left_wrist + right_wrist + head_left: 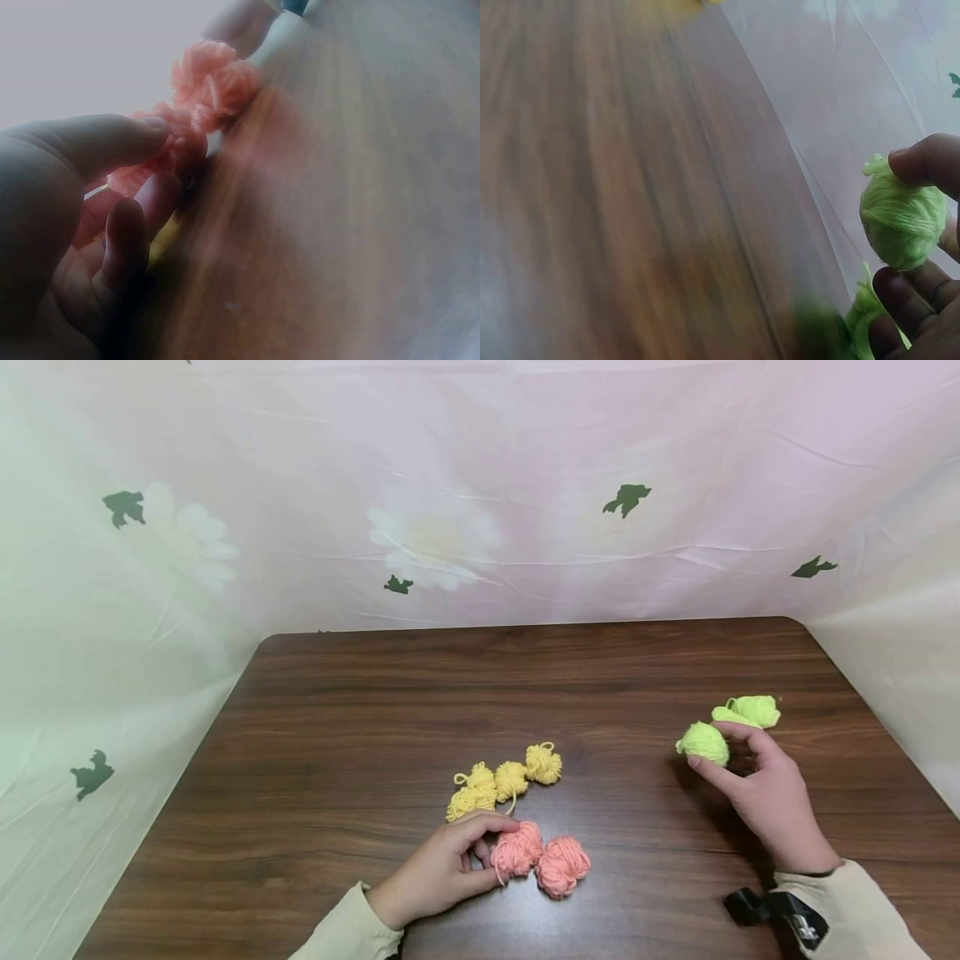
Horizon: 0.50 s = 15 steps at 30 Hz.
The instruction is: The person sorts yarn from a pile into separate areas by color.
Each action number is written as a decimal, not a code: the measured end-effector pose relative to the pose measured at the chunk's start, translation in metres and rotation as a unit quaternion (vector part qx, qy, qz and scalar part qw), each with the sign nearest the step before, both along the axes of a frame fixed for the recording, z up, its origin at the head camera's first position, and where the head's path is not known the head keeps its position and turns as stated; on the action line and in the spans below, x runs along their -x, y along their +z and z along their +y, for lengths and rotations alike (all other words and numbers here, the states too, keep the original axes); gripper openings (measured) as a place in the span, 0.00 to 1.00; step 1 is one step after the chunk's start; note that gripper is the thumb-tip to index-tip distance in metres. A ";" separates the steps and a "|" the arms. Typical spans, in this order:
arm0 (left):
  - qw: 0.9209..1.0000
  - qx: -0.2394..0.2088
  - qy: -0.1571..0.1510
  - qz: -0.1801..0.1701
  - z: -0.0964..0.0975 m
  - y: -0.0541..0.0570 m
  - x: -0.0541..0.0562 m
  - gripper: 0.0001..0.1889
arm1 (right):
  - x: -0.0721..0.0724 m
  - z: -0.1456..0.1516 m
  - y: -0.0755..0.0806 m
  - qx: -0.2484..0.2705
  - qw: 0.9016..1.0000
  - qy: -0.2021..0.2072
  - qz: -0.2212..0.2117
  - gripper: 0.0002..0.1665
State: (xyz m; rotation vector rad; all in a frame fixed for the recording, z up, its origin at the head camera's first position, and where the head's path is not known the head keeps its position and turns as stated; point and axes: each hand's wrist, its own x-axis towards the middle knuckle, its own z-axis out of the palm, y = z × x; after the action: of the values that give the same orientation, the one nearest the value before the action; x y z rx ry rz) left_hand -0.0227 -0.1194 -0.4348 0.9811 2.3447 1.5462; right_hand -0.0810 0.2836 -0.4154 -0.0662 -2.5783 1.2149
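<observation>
My right hand pinches a light green yarn ball between thumb and fingers, at the right of the table. In the right wrist view that green ball shows wound strands and a small loose tuft. Behind it lie more green yarn balls. At the front middle, my left hand holds a pink yarn ball between thumb and fingers. A second pink yarn ball sits right beside it, also seen past the fingertips in the left wrist view as a pink bundle.
Several yellow yarn balls lie in a slanting row just beyond my left hand. The dark wooden table ends at a flowered cloth backdrop, with cloth on both sides too. A black device is strapped at my right wrist.
</observation>
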 end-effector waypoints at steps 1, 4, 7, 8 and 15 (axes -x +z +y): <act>1.000 0.000 0.000 -0.001 0.000 0.000 0.000 0.24 | 0.000 0.001 0.000 0.003 1.000 -0.003 -0.003 0.33; 1.000 0.001 0.002 0.000 0.000 0.000 0.000 0.24 | -0.001 0.005 0.001 0.006 1.000 -0.012 -0.010 0.33; 1.000 0.002 0.003 0.000 0.000 -0.001 0.000 0.24 | 0.000 0.008 0.001 0.008 1.000 -0.021 -0.013 0.34; 1.000 0.002 0.003 0.000 0.000 -0.001 0.000 0.24 | 0.000 0.010 0.001 0.007 1.000 -0.025 -0.014 0.34; 1.000 0.002 0.000 0.003 0.000 0.000 0.000 0.24 | 0.001 0.020 0.001 0.005 0.999 -0.052 -0.017 0.33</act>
State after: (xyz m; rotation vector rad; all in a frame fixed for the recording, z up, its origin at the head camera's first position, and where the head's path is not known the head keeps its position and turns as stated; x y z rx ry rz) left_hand -0.0228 -0.1196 -0.4349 0.9863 2.3507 1.5387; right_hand -0.0824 0.3038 -0.4141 -0.2212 -2.5634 1.1990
